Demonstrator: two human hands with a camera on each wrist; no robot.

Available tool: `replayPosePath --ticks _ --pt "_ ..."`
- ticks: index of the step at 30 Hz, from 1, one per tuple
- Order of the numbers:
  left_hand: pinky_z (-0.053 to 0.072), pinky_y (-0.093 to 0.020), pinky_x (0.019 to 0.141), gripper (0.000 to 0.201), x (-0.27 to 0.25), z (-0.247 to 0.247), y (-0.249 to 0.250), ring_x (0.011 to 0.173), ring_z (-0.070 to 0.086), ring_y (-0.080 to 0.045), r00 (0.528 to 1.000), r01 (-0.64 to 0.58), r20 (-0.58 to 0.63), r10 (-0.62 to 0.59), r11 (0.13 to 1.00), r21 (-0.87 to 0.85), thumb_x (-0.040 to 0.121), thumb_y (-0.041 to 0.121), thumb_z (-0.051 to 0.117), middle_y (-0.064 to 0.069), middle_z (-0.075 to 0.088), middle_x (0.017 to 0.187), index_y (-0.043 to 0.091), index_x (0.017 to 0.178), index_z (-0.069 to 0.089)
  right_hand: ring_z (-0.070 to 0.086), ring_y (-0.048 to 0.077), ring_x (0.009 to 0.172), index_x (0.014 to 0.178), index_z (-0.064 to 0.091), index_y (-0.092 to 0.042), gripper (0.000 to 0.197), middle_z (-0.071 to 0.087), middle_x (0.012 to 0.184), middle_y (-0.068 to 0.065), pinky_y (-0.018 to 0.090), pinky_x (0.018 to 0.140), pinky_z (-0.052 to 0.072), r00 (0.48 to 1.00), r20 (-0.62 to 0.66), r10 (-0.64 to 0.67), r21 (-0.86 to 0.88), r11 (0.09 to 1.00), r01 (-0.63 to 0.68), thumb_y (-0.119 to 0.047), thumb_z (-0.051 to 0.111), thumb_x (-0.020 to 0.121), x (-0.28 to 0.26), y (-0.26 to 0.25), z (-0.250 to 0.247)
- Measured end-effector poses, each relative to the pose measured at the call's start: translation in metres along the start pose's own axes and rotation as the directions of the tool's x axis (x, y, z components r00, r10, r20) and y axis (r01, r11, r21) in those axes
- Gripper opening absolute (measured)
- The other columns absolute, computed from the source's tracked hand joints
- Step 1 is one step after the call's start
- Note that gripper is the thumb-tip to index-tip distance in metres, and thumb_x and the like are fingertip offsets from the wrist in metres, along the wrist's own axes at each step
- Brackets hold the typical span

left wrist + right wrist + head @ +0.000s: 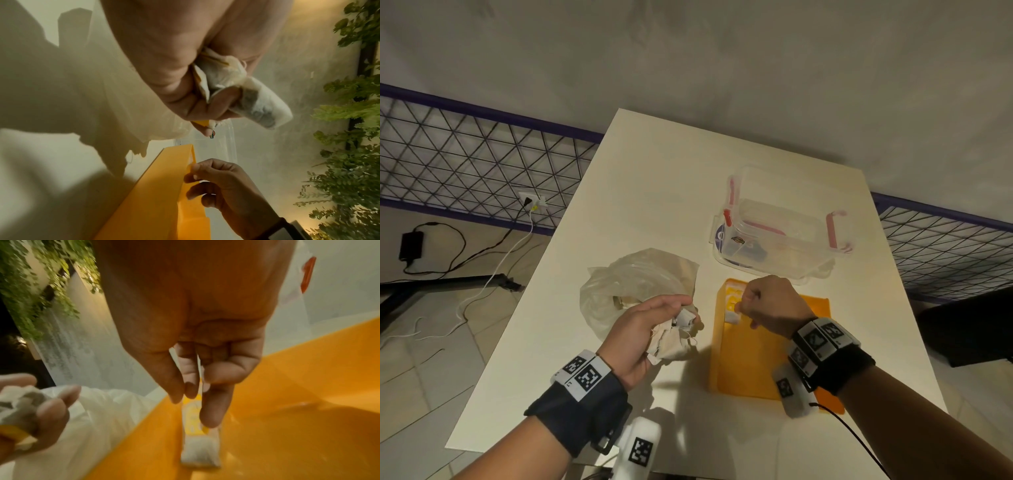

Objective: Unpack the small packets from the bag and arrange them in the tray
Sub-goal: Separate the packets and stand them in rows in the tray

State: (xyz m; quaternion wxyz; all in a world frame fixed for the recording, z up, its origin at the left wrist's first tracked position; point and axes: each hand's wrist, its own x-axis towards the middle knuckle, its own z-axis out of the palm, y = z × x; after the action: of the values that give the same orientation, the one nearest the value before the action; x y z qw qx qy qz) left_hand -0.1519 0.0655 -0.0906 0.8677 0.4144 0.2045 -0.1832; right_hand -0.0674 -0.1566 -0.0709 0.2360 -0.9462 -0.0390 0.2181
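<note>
My left hand [681,315] grips a crumpled bunch of small white packets [674,339] just in front of the clear plastic bag [633,284] on the table. The left wrist view shows the bunch [236,84] squeezed between thumb and fingers. My right hand [743,305] hovers over the far left corner of the orange tray [756,359]. Its fingertips [213,418] pinch one white and yellow packet [197,426], which hangs down with its lower end at the tray floor. Whether it touches the floor I cannot tell.
A clear lidded container [780,226] with red clips stands behind the tray. The white table's edges [524,308] drop to a tiled floor with cables on the left. A wire mesh fence [465,161] runs behind the table.
</note>
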Motion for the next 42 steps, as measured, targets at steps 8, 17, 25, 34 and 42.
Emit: replayPosePath --ticks 8,17,25,34,42 --pt "0.055 -0.037 0.066 0.037 -0.003 0.010 0.003 0.080 0.068 -0.034 0.995 0.081 0.073 -0.071 0.985 -0.150 0.082 0.002 0.051 -0.032 0.065 0.106 -0.004 0.116 0.065 0.066 0.005 0.070 0.094 0.074 -0.025 0.014 0.073 0.091 -0.006 0.018 0.061 0.052 0.955 0.135 -0.264 0.230 0.946 0.229 -0.018 0.066 0.085 -0.033 -0.059 -0.015" --pt "0.058 -0.040 0.063 0.041 -0.008 0.007 0.006 0.080 0.071 -0.031 0.981 0.158 0.144 -0.131 0.967 -0.197 0.080 0.000 0.052 -0.027 0.067 0.114 -0.004 0.118 0.064 0.060 -0.007 0.067 0.099 0.074 -0.018 0.013 0.067 0.079 -0.013 0.008 0.060 0.043 0.949 0.130 -0.288 0.226 0.940 0.254 -0.018 0.073 0.085 -0.036 -0.061 0.006" --pt "0.057 -0.033 0.050 0.041 -0.010 0.000 0.009 0.064 0.070 -0.028 0.987 0.134 0.117 -0.108 0.960 -0.246 0.090 0.005 0.042 -0.030 0.064 0.115 -0.005 0.127 0.057 0.061 0.010 0.052 0.095 0.071 0.000 0.012 0.071 0.067 0.010 0.024 0.049 0.045 0.982 0.082 -0.168 0.536 0.838 0.099 -0.011 0.069 0.091 -0.035 -0.046 -0.001" --pt "0.054 -0.029 0.058 0.026 -0.009 0.017 -0.003 0.066 0.064 -0.025 0.994 -0.102 0.040 0.102 0.995 -0.003 0.084 0.001 0.064 -0.024 0.064 0.088 -0.001 0.109 0.069 0.065 0.030 0.055 0.112 0.050 0.007 0.026 0.067 0.073 0.024 0.030 0.046 0.047 0.983 0.159 -0.092 0.801 0.593 -0.074 -0.005 0.064 0.094 -0.042 -0.058 0.016" --pt "0.053 -0.035 0.073 0.024 -0.006 0.010 -0.005 0.079 0.065 -0.029 0.983 -0.170 -0.050 0.177 0.979 0.117 0.076 0.012 0.076 -0.022 0.072 0.088 0.002 0.097 0.072 0.056 0.007 0.064 0.096 0.073 -0.024 0.013 0.068 0.087 -0.003 0.023 0.063 0.047 0.971 -0.129 -0.199 0.393 0.889 0.234 -0.020 0.076 0.084 -0.036 -0.059 0.003"
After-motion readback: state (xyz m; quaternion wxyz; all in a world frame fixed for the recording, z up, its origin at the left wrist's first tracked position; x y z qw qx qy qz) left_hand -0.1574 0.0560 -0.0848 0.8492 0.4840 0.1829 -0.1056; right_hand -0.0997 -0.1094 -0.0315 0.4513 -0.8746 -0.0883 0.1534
